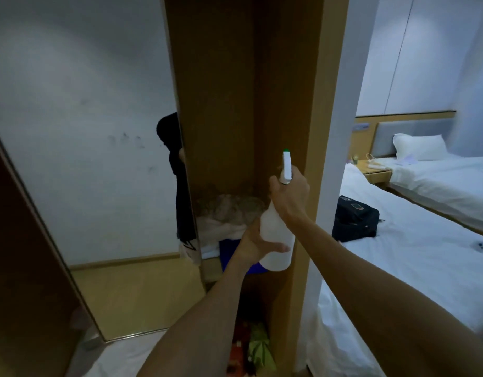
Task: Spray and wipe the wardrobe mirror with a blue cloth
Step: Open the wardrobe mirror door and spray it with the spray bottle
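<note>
A white spray bottle point(275, 240) with a green-tipped nozzle stands upright in front of the open wooden wardrobe point(221, 104). My right hand point(289, 197) grips its neck at the trigger. My left hand point(251, 240) cups the bottle's body from the left. The nozzle points up and away. The wardrobe mirror point(85, 159) fills the left of the view, with smudges near its middle, and reflects a wall and floor. Something blue point(229, 257), perhaps the cloth, shows behind my left wrist; I cannot tell whether it is held.
Crumpled light fabric point(229, 210) lies on the wardrobe shelf and colourful items point(251, 349) at its bottom. Right of the wardrobe's side panel is a white bed point(411, 268) with a black bag point(354, 221). A second bed point(447, 180) and a nightstand point(373, 172) stand behind.
</note>
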`<state>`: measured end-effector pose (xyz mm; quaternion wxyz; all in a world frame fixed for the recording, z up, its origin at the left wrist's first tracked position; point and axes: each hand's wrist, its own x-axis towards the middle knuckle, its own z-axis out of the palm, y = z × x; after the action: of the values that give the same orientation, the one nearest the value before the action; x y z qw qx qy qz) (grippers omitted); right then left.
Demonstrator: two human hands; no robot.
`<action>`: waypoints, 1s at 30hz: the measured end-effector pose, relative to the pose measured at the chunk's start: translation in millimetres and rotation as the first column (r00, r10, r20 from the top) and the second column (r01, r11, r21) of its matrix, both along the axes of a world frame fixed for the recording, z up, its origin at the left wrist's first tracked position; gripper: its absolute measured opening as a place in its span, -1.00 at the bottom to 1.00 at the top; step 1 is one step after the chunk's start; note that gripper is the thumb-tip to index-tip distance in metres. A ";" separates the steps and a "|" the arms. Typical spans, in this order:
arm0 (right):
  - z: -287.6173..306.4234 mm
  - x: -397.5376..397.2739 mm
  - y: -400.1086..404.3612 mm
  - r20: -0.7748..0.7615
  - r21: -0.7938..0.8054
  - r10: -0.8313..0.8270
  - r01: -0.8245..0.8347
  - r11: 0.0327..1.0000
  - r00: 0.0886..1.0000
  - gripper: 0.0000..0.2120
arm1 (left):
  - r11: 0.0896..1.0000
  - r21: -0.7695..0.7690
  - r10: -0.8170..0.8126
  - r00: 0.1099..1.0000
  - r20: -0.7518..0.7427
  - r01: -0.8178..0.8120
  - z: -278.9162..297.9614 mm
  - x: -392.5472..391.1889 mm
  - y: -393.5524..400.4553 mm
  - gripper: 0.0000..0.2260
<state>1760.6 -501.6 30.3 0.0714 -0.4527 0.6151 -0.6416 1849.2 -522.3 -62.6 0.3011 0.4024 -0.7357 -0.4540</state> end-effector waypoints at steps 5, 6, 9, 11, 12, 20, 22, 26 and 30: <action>19.6 43.4 43.2 0.039 -0.042 0.015 -0.014 0.999 0.999 -0.83 | 0.999 0.011 0.044 0.987 -0.152 -0.043 16.4 42.6 65.4 -0.08; 24.3 51.9 51.0 0.049 -0.045 0.022 -0.020 0.999 0.999 -0.92 | 0.997 0.022 0.083 0.981 -0.177 -0.080 18.8 52.5 78.9 -0.04; 37.2 75.0 69.6 0.099 -0.037 0.021 -0.018 0.999 0.995 -0.73 | 0.984 -0.031 0.167 0.966 -0.197 -0.177 15.6 76.4 102.0 0.11; 46.7 95.8 80.5 0.099 -0.026 0.030 -0.027 0.999 0.995 -0.74 | 0.974 -0.105 0.176 0.966 -0.191 -0.199 17.1 96.0 110.3 0.07; 51.1 106.6 83.5 0.091 -0.031 0.042 -0.040 0.999 0.995 -0.74 | 0.970 -0.123 0.182 0.965 -0.191 -0.207 20.5 105.4 113.3 0.02; 106.4 195.8 85.2 -0.030 0.034 0.185 -0.184 0.982 0.982 -0.77 | 0.937 -0.202 0.222 0.934 -0.280 -0.283 54.7 181.2 105.3 -0.07; 122.6 221.6 89.3 -0.043 0.043 0.216 -0.215 0.976 0.975 -0.55 | 0.922 -0.233 0.230 0.922 -0.312 -0.309 67.5 202.4 100.6 -0.03; 145.6 265.3 93.9 -0.071 -0.012 0.270 -0.271 0.962 0.960 -0.60 | 0.905 -0.241 0.261 0.905 -0.337 -0.350 84.9 239.5 88.5 -0.02; 152.9 283.1 93.2 -0.046 -0.033 0.287 -0.288 0.957 0.957 -0.79 | 0.913 -0.201 0.269 0.893 -0.361 -0.356 88.7 258.1 83.8 -0.05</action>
<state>2043.7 -408.4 183.2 0.1426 -0.5515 0.5312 -0.6272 2107.2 -438.5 26.1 0.5385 0.3922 -0.6542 -0.3580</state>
